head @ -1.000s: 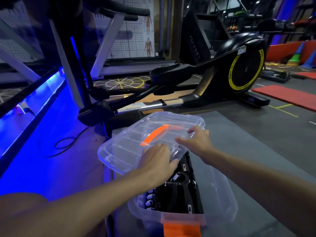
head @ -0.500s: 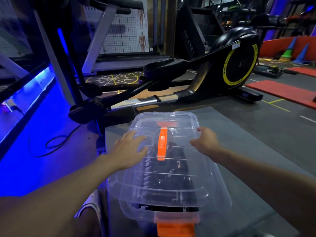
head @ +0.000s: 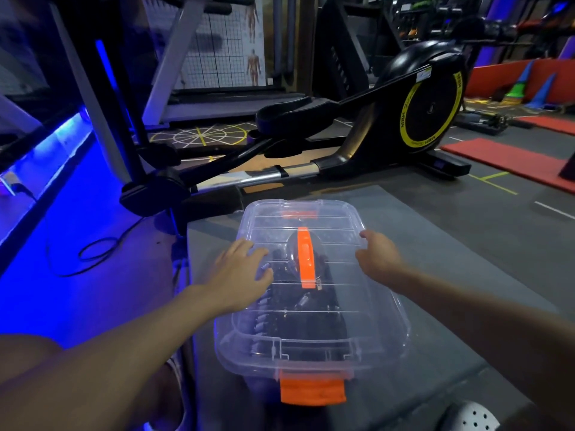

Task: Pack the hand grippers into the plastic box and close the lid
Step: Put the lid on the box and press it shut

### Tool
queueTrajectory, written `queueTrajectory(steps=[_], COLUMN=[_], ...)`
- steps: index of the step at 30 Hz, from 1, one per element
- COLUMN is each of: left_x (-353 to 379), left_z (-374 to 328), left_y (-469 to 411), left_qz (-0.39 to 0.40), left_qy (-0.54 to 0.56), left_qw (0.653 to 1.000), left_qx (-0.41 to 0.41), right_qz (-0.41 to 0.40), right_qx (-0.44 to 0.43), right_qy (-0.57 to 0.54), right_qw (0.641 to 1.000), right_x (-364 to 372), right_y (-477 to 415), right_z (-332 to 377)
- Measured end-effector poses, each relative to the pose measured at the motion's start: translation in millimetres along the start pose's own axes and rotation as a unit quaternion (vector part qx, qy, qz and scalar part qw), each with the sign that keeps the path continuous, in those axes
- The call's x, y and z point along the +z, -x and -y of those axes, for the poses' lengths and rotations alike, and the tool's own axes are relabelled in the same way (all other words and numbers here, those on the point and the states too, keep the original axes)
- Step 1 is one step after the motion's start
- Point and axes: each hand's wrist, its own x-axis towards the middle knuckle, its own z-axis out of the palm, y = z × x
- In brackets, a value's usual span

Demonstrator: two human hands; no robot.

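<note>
My flat left hand point(head: 239, 275) and unclenched right hand point(head: 378, 259) steady the lid point(head: 357, 306), squaring it over the hand grippers point(head: 311, 325) inside the plastic box point(head: 396, 349) at the left edge of the mat point(head: 451, 250)

Before you, a grey matte surface point(head: 451, 250) with the lidded clear plastic box point(head: 382, 343) upon it, orange latch point(head: 312, 391) toward you.

1. A black elliptical trainer point(head: 357, 132) with a yellow-ringed flywheel stands at 1 o'clock.
2. A treadmill point(head: 217, 107) lies at 11 o'clock, with an anatomy poster point(head: 230, 42) on the wall at 12.
3. Blue strip light point(head: 59, 141) glows at 9 o'clock above a looped black cable point(head: 93, 259) on the floor.
4. Red mats point(head: 513, 160) and blue cones point(head: 543, 88) lie at 2 o'clock on the grey floor point(head: 466, 219).
</note>
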Motion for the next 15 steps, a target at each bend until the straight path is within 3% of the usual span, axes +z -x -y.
queueTrajectory(steps=[9, 15], left_x=[0.2, 3.0], left_z=[3.4, 3.2], left_y=[16.0, 7.5], left_qz=[0.032, 0.033], left_qy=[-0.058, -0.058], left_qw=[0.998, 0.998], left_qx=[0.013, 0.008], right_qz=[0.041, 0.046], right_qx=[-0.018, -0.086], right_qy=[0.02, 0.093], right_qw=[0.999, 0.991], right_x=[5.0, 9.6], right_y=[16.8, 32.0], right_z=[-11.8, -7.8])
